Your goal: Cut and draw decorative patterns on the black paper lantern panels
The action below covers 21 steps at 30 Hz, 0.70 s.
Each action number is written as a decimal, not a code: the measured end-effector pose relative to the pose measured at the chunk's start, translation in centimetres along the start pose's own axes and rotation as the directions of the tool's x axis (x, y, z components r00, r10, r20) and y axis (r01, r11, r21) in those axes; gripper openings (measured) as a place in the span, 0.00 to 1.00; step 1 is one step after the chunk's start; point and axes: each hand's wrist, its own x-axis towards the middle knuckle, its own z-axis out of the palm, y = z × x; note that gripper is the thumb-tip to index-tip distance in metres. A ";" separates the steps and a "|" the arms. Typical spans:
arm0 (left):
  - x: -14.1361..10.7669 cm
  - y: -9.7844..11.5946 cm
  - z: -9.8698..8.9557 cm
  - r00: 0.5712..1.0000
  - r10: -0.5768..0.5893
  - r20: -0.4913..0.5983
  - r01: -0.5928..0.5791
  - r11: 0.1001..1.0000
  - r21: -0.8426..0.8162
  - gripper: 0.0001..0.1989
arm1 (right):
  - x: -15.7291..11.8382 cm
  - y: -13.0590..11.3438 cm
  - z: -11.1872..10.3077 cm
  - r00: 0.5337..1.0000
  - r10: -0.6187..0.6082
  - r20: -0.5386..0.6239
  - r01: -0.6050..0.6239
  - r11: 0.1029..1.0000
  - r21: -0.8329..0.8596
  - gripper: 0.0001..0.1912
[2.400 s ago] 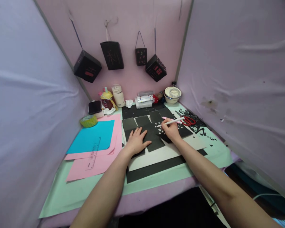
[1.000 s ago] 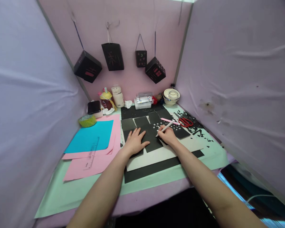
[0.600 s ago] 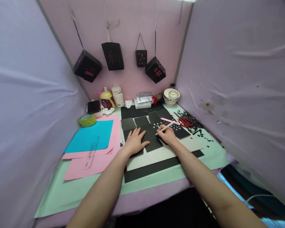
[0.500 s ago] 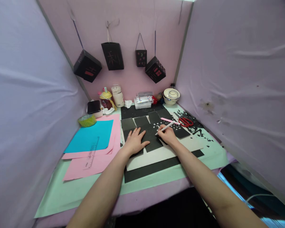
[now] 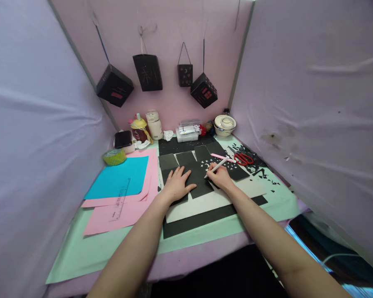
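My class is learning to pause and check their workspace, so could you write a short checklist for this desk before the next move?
1. Left hand spread on the black cards: ok.
2. White pen gripped in the right hand: ok.
3. Pen tip touching the card: cannot tell; contact is too fine to see.
4. Red-handled scissors apart from both hands: ok, they lie beyond the right hand.
5. Black scraps gathered up: not ok, scattered around the scissors and along the table's right side.

Pink wall — lilac sides, seemingly cloth.
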 end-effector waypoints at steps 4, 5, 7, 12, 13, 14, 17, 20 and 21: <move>0.0 0.0 -0.1 1.000 0.003 0.001 -0.003 1.000 0.000 0.35 | 0.0 0.0 0.0 1.000 -0.012 -0.012 0.012 1.000 -0.002 0.06; 0.0 0.0 -0.1 1.000 0.005 0.002 -0.005 1.000 0.001 0.35 | -0.1 -0.1 0.0 1.000 -0.013 -0.017 0.013 1.000 -0.002 0.06; 0.0 0.1 -0.1 1.000 0.005 0.003 -0.005 1.000 0.002 0.35 | -0.1 -0.1 0.0 1.000 -0.013 -0.027 0.013 1.000 0.002 0.06; 0.0 0.1 -0.1 1.000 0.002 0.004 -0.002 1.000 0.006 0.35 | -0.3 -0.5 -0.2 0.997 -0.020 -0.069 0.022 0.999 0.031 0.06; 0.0 0.1 -0.1 1.000 0.003 0.003 -0.003 1.000 0.006 0.35 | -0.4 -0.6 -0.2 0.997 -0.024 -0.079 0.027 0.999 0.037 0.06; 0.0 0.0 0.0 1.000 0.003 0.001 -0.003 1.000 0.006 0.35 | -0.4 -0.7 -0.2 0.996 -0.031 -0.084 0.035 0.999 0.042 0.06; 0.0 0.0 0.1 1.000 0.005 -0.005 -0.005 1.000 0.007 0.35 | -0.6 -1.0 -0.1 0.997 -0.058 -0.041 0.060 0.997 0.052 0.05; 0.0 -0.1 0.2 1.000 0.006 -0.008 -0.006 1.000 0.007 0.35 | -0.7 -1.0 0.2 0.997 -0.072 0.033 0.070 0.996 0.058 0.06; 0.0 -0.1 0.2 1.000 0.006 -0.008 -0.006 1.000 0.007 0.35 | -0.7 -0.9 0.3 0.996 -0.071 0.048 0.068 0.996 0.058 0.06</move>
